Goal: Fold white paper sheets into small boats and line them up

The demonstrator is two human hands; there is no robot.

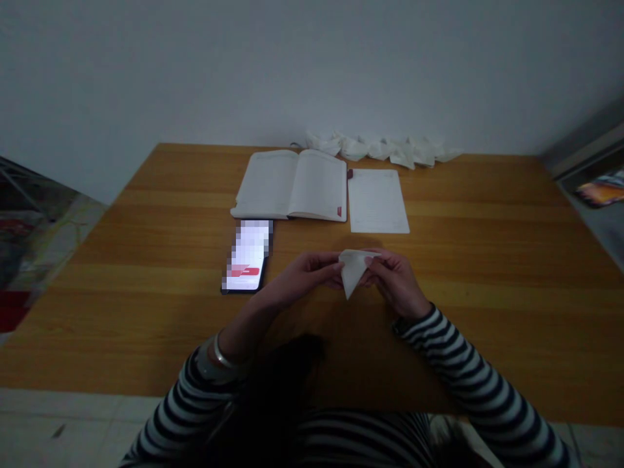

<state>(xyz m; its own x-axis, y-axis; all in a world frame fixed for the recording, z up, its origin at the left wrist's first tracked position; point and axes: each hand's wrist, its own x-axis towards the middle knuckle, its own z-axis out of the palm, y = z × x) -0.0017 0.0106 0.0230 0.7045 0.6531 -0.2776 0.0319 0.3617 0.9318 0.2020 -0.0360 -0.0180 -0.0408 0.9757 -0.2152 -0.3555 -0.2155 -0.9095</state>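
Note:
Above the wooden table, a small piece of white paper (353, 270) folded to a point is held between both hands. My left hand (319, 268) pinches its left edge between thumb and fingers. At the upper right edge, my right hand (394, 276) grips it with the thumb in front and fingers behind. The paper's tip points down toward me. Its back side and some of my fingertips are hidden.
An open notebook (319, 185) lies beyond my hands, with a loose lined sheet (379, 201) to its right. A lit phone (248, 253) is at the left. Several crumpled or folded white papers (385, 149) line the wall on the wooden table (487, 260).

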